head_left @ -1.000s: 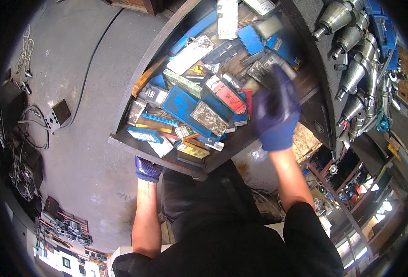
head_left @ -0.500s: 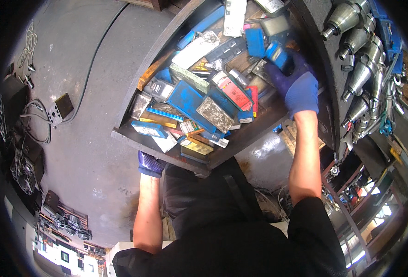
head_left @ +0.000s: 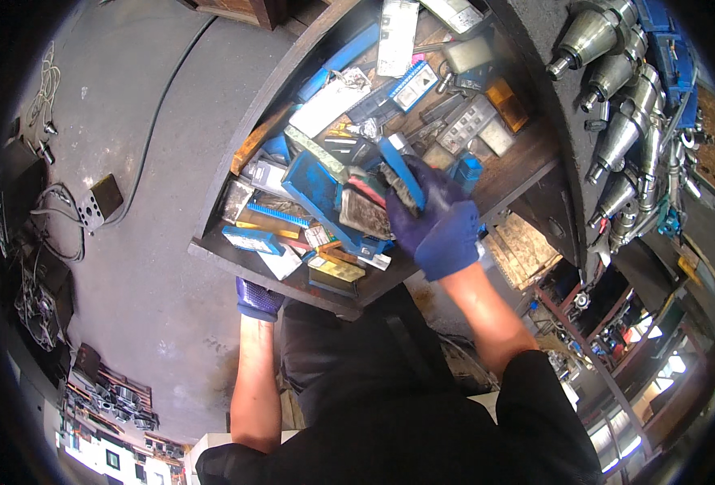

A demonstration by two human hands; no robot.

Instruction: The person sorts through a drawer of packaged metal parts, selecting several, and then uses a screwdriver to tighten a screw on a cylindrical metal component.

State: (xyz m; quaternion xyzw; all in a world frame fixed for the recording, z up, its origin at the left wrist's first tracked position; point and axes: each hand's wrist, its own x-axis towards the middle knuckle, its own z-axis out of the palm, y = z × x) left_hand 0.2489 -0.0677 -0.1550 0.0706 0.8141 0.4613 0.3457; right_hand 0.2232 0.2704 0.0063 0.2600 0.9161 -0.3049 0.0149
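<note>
A drawer (head_left: 230,250) full of small plastic cases is pulled out in front of me. My right hand (head_left: 438,230), in a blue-purple glove, is closed on a small blue plastic case (head_left: 401,170) over the drawer's near middle. The fingers partly cover the case, which is tilted on its edge. Just left of the hand lie a worn grey-white case (head_left: 363,214) and an open-looking blue case (head_left: 311,187). My left hand (head_left: 258,297), in a dotted purple glove, is at the underside of the drawer's near left edge. Its fingers are hidden beneath the drawer.
Several metal tapered tool holders (head_left: 620,129) lie on the surface to the right, beside blue bins (head_left: 674,56). A drilled metal block (head_left: 99,202) and a dark cable (head_left: 157,109) lie on the grey surface at left. A wooden board (head_left: 523,250) shows below the drawer's right side.
My right hand has moved from the drawer's right side left and nearer to me, now with the blue case. Cases at the right have been shifted and uncovered. My left hand stays under the edge.
</note>
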